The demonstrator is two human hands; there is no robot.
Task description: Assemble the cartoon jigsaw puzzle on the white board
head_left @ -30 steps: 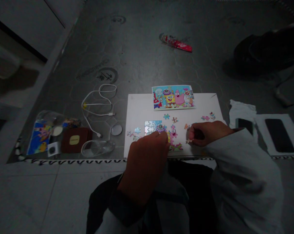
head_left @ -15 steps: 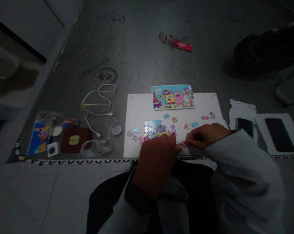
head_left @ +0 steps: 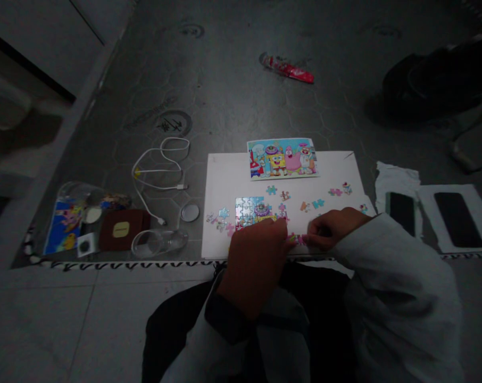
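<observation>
A partly joined jigsaw puzzle (head_left: 249, 208) lies on a white board (head_left: 225, 175), its lower part covered by my left hand (head_left: 260, 260). The fingers of that hand are curled, with their tips at a small cluster of pink and green jigsaw pieces (head_left: 296, 239). From the other side my right hand (head_left: 333, 227) pinches the same cluster near the board's front edge. Several loose jigsaw pieces (head_left: 318, 204) are scattered to the right, and more loose pieces (head_left: 224, 213) lie left of the joined part. A cartoon picture card (head_left: 283, 159) rests at the board's back edge.
Left of the board are a white cable (head_left: 145, 187), a round lid (head_left: 190, 213), a clear jar (head_left: 161, 242), a brown case (head_left: 123, 229) and a blue packet (head_left: 65, 226). Two phones, one dark (head_left: 458, 219), lie rightward. A red wrapper (head_left: 291, 69) is farther back.
My right hand has shifted slightly down at the small cluster of jigsaw pieces. The left hand stays nearly in place, and the joined puzzle looks the same.
</observation>
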